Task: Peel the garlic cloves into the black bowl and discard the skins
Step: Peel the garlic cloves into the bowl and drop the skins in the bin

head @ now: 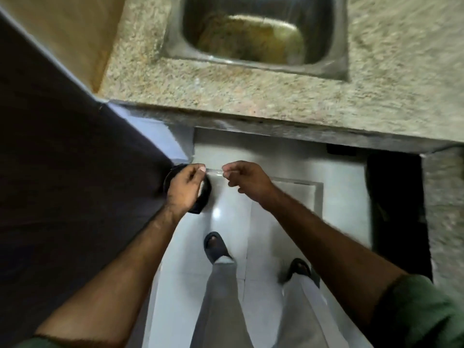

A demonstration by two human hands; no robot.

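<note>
sleeves [416, 312]: dark green, pushed up | trousers [221, 302]: light grey | sandals [215, 246]: dark slides

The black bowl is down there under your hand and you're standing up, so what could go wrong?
1. The black bowl sits low beside the left hand, over the tiled floor, not on the counter. It could tip or drop.
2. Both hands, the right hand too, are curled above bare floor, so anything small they let go of would likely miss the bowl.
3. The picture is blurry from moving, so a stumble seems possible.
</note>
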